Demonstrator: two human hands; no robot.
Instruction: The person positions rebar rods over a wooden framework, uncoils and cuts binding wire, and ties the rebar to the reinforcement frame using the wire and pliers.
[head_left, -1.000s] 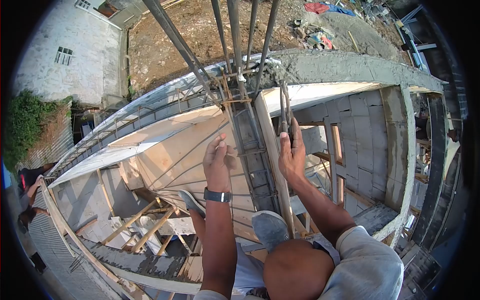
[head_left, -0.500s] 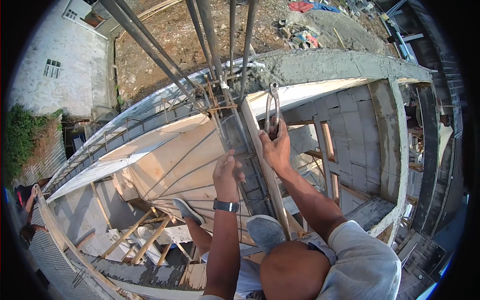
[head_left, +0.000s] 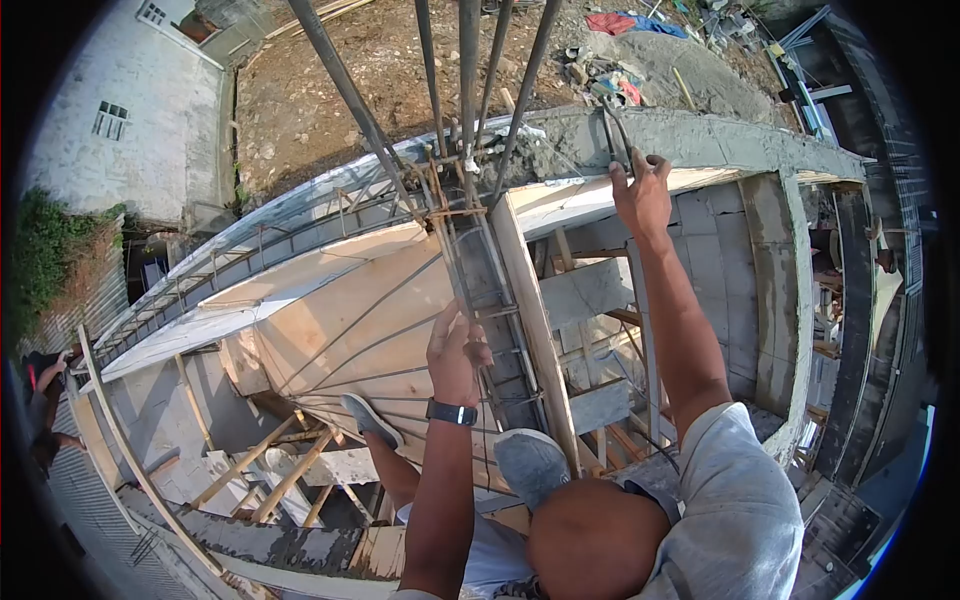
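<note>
My right hand [head_left: 642, 195] is closed around the handles of metal pliers [head_left: 615, 135], whose head points up over the grey concrete beam [head_left: 690, 138]. My left hand [head_left: 456, 352], with a dark watch at its wrist, has its fingers curled over the rebar cage [head_left: 500, 310]; what it holds, if anything, is too small to make out. Tied rusty bars [head_left: 450, 210] cross at the cage's upper end, beyond my left hand.
Tall steel bars [head_left: 468, 80] rise ahead. Plywood formwork [head_left: 360, 310] with thin rods lies left, and a wooden board edge [head_left: 535, 330] runs right of the cage. Grey shoes [head_left: 530, 462] stand below. Another person's arm [head_left: 50, 372] shows at far left.
My right hand has moved up and to the right with the pliers, away from the cage. My left hand stays near the cage, having shifted slightly down since the first frame.
</note>
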